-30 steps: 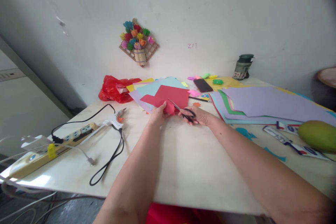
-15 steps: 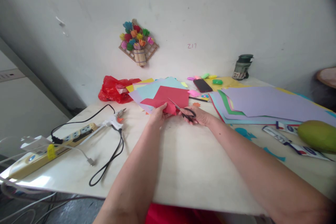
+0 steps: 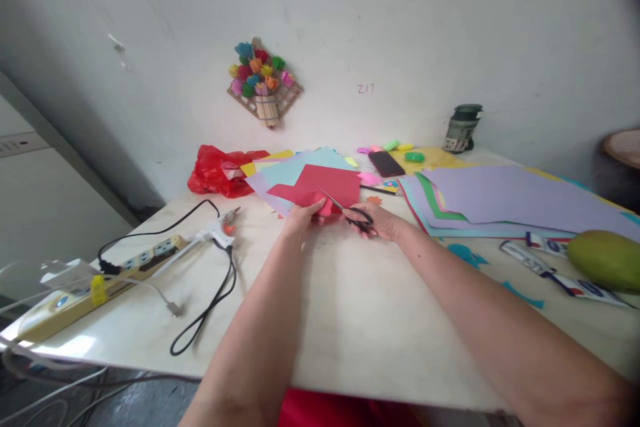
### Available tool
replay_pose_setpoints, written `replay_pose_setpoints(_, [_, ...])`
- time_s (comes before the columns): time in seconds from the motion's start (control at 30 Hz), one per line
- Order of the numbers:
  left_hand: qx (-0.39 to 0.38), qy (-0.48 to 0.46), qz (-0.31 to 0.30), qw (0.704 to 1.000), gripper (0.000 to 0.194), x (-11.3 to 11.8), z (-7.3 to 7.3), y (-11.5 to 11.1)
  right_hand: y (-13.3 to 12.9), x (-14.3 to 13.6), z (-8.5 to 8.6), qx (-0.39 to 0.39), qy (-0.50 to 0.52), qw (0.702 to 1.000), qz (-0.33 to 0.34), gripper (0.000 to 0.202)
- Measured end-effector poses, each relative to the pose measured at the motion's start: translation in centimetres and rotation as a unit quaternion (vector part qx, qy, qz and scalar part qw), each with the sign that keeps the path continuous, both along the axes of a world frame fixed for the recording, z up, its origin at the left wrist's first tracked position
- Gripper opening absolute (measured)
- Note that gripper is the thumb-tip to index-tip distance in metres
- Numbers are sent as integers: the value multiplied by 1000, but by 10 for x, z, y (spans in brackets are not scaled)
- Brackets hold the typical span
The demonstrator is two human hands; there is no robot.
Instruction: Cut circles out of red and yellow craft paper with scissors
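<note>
My left hand (image 3: 303, 219) pinches a small piece of red paper (image 3: 327, 207) between thumb and fingers. In my right hand (image 3: 377, 220) is a pair of scissors (image 3: 361, 219) with black handles, its blades pointing up and left along the small red piece. Behind both hands lies a larger red sheet (image 3: 330, 180), with a notch cut in its left side. It rests on light blue paper (image 3: 300, 167) and other coloured sheets. My fingers cover part of the small piece, so its full outline is hidden.
On the left are a glue gun (image 3: 220, 230), its looped cord and a power strip (image 3: 100, 290). A red plastic bag (image 3: 215, 170) sits behind. To the right lie a phone (image 3: 386, 163), a stack of coloured paper (image 3: 515, 193), glue tubes (image 3: 590, 290) and a green fruit (image 3: 607, 259).
The small red piece has turned slightly in my left hand, and less of it shows below the blades. My right hand keeps nearly the same place with the scissors.
</note>
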State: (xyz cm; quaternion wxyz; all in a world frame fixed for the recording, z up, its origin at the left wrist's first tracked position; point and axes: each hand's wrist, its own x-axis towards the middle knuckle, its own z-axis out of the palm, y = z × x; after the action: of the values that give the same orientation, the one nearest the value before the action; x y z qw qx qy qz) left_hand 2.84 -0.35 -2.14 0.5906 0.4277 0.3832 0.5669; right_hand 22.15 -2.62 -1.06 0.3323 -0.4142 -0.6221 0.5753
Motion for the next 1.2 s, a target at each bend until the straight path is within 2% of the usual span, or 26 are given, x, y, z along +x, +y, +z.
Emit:
replay_pose_setpoints(0.17, [-1,5,-19,1000,24,-5,-2,2,-1,3,3,-2,1,1000,21,51])
replay_pose_setpoints(0.33, [-10,13,-8,1000,25,-4,0,0,1,6,0,-1,9,999,42,51])
replay_pose_setpoints(0.8, [-1,34,-32,999,25,-4,-1,0,-2,2,5,6,0,1000,23,49])
replay_pose_setpoints(1.2, [-79,24,-23,996,19,-3,11,-6,-3,1,4,11,-20,1000,10,42])
